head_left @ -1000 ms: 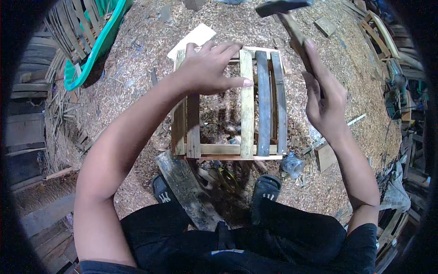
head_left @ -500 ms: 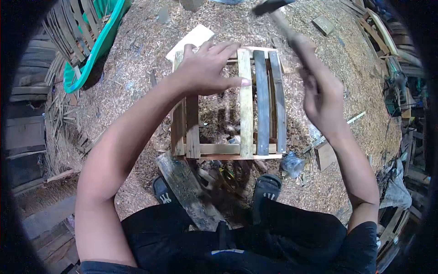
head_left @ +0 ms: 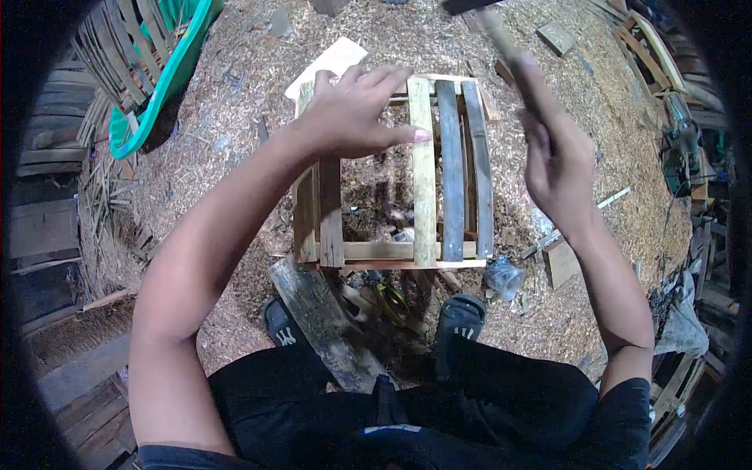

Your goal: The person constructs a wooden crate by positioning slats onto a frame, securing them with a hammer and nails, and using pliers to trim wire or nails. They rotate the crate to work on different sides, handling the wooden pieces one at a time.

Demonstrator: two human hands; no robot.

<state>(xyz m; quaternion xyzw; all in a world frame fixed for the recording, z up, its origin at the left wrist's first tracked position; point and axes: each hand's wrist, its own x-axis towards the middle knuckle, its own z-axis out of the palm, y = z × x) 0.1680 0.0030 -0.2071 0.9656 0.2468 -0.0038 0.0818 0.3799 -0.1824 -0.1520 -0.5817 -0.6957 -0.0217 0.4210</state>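
Note:
A slatted wooden crate (head_left: 378,252) stands on the ground before me, with pale and grey slats along its upper side. My left hand (head_left: 356,117) grips its far left part. The fingers lie over the far edge, and the thumb reaches to a pale slat (head_left: 424,200). Up at the right, my right hand (head_left: 560,164) is closed round the handle of a hammer (head_left: 501,39). The hammer's dark head is partly cut off at the top of the view, raised apart from the crate. What lies under my left palm is hidden.
Wood shavings cover the ground (head_left: 211,188). A weathered plank (head_left: 325,325) and yellow-handled pliers (head_left: 392,304) lie near my feet. At the upper left, a green container (head_left: 168,94) holds wooden strips. A crumpled plastic bag (head_left: 504,278) sits right of the crate.
The hammer and my right hand have shifted slightly to the right, and the hammer head is higher in view. My left hand keeps its place on the crate.

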